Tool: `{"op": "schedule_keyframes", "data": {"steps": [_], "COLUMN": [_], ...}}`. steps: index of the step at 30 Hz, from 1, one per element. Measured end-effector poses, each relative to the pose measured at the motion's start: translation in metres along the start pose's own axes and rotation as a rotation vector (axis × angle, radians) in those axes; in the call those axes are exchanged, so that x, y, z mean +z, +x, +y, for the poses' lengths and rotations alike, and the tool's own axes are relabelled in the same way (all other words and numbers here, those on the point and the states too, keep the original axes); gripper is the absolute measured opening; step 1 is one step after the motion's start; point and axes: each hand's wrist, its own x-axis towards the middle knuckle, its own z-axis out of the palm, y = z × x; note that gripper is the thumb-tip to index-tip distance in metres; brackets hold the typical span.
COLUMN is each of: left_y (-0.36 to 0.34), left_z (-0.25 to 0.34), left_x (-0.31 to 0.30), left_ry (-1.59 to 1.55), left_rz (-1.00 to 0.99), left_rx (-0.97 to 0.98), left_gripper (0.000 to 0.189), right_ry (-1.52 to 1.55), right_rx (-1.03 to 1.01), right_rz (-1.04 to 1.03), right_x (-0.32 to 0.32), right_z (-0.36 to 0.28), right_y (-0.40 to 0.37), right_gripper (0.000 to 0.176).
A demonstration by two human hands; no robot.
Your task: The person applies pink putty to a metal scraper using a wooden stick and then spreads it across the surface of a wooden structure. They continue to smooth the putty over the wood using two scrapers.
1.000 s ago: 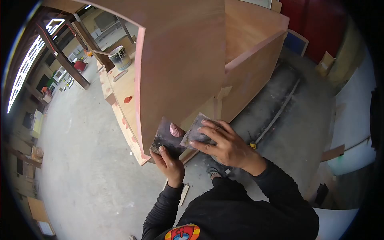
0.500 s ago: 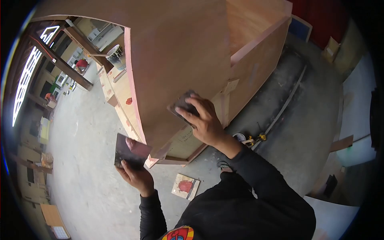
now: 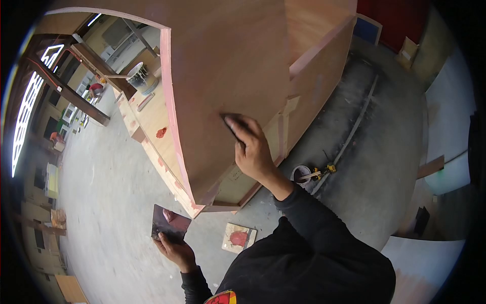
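Observation:
My left hand (image 3: 177,253) grips the lower edge of a dark, flat square plate (image 3: 167,231), thumb on top. A smear of pinkish-red putty (image 3: 170,217) sits on the plate's upper part. My right hand (image 3: 254,153) is closed on a dark putty spreader (image 3: 232,127), seen nearly edge-on against the face of a large brown wooden panel (image 3: 217,61). Its fingers hide part of the spreader. Pink filler lines the panel's left edge (image 3: 169,96).
On the floor lies a board with reddish putty (image 3: 238,238). A bucket (image 3: 300,174) and yellow power tool (image 3: 330,167) stand right of the structure. A paint-streaked bucket (image 3: 142,80) rests on a wooden ledge (image 3: 152,119). A crouching person (image 3: 95,89) is far left.
My right hand has turned, so the spreader shows edge-on instead of its broad face. My left hand and the plate have moved lower in view. The view has shifted slightly.

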Motion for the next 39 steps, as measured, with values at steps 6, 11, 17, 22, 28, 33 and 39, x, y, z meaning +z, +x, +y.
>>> {"op": "schedule_keyframes", "data": {"steps": [6,11,17,22,28,33,39], "left_y": [0.002,0.008,0.01,0.007,0.0,-0.005,-0.009], "left_z": [0.004,-0.003,-0.007,-0.01,-0.016,-0.017,-0.021], "left_x": [0.006,-0.002,0.009,0.011,0.014,0.03,0.026], "left_ry": [0.07,0.041,0.008,0.103,0.159,-0.01,0.117], "left_rz": [-0.03,-0.057,-0.113,-0.138,-0.145,-0.159,-0.16], "left_rx": [-0.002,-0.027,-0.029,-0.006,0.008,-0.041,-0.032], "left_gripper": [0.039,0.037,0.037,0.04,0.037,0.041,0.04], "right_ry": [-0.061,-0.166,-0.243,-0.32,-0.287,0.01,-0.066], "right_rx": [0.164,0.105,-0.071,-0.213,-0.146,-0.006,0.143], "right_rz": [0.08,0.008,-0.11,0.02,-0.024,-0.012,0.172], "right_x": [0.03,0.058,-0.009,-0.002,0.016,-0.017,0.021], "right_z": [-0.015,-0.034,0.003,0.047,0.03,0.015,0.001], "right_y": [0.014,-0.022,-0.013,0.016,-0.004,0.013,0.027], "right_gripper": [0.059,0.063,0.065,0.064,0.062,0.064,0.057]}}
